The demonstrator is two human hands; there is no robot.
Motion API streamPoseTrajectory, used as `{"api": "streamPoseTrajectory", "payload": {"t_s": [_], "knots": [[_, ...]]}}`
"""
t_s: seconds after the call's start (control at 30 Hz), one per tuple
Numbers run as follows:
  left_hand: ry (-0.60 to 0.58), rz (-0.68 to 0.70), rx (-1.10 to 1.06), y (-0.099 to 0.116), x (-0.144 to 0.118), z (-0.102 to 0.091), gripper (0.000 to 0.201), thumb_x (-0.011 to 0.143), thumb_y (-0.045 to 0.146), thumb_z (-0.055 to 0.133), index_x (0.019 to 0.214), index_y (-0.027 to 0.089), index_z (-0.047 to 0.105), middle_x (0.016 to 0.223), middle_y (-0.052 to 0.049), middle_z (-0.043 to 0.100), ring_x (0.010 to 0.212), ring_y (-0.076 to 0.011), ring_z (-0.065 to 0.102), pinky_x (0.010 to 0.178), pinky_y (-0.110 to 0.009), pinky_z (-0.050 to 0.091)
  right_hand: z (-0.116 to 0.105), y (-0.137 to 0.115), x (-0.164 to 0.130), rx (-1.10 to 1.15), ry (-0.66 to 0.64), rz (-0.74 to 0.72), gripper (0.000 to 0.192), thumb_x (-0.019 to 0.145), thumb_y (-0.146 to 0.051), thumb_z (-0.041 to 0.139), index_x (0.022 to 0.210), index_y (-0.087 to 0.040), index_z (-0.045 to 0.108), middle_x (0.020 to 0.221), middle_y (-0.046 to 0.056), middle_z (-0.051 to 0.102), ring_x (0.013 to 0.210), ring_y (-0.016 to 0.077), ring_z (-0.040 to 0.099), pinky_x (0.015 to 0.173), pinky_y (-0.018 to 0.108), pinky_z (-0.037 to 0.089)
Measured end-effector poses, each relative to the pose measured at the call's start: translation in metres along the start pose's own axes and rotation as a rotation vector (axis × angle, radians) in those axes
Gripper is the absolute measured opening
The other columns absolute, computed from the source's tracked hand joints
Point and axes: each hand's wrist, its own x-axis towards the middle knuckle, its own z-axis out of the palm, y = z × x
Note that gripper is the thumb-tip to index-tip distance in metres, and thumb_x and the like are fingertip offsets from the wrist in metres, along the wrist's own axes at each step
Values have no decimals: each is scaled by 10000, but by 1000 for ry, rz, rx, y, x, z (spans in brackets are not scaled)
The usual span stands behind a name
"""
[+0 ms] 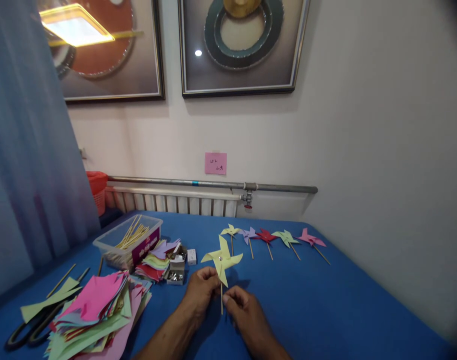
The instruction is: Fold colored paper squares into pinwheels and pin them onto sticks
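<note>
A pale yellow paper pinwheel (221, 265) on a thin wooden stick stands upright in front of me, a silver pin at its centre. My left hand (202, 291) is closed at the top of the stick, just under the paper blades. Lower down, my right hand (243, 312) pinches the same stick from the right. Beyond my hands lie several finished pinwheels in a row: a yellow one (230, 230), a purple one (248, 234), a red one (266, 237), a green one (286, 237) and a pink one (309, 237).
Left of my hands are a pile of coloured paper (95, 305), scissors (35, 327), a small box of metal pins (175, 275) and folded paper pieces (156, 260). A clear plastic tub (110, 239) holds wooden sticks. Behind the blue table (326, 305) are a radiator (171, 201) and pipe.
</note>
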Motion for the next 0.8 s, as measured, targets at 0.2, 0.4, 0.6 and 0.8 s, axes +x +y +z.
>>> {"api": "streamPoseTrajectory", "payload": {"t_s": [0.2, 0.4, 0.6, 0.8], "knots": [[13, 23, -7, -1, -2, 5, 249, 552, 363, 756, 595, 157, 623, 463, 17, 548, 426, -80, 428, 474, -225, 283, 1, 4, 1, -24, 3, -29, 226, 810, -374, 616, 673, -214, 534, 558, -62, 447, 528, 107, 377, 534, 244, 293], [2, -17, 56, -9, 0, 6, 346, 522, 434, 808, 609, 163, 611, 465, 30, 528, 401, -75, 400, 459, -230, 262, 0, 9, 7, -37, 32, 1, 226, 824, -357, 584, 655, -224, 514, 538, -67, 446, 497, 111, 385, 536, 252, 305], [36, -30, 119, -11, 1, 4, 405, 487, 486, 825, 570, 173, 581, 428, 54, 471, 388, -66, 360, 441, -230, 241, 1, 6, 6, -73, 71, -11, 153, 800, -313, 582, 687, -219, 541, 558, -63, 462, 528, 119, 414, 542, 247, 312], [89, -26, 114, -10, 3, 2, 392, 506, 491, 802, 602, 174, 592, 410, 62, 463, 374, -68, 354, 432, -227, 241, 4, 0, 0, -189, 98, 8, 102, 784, -264, 595, 701, -208, 574, 582, -57, 490, 562, 121, 433, 548, 243, 301]]}}
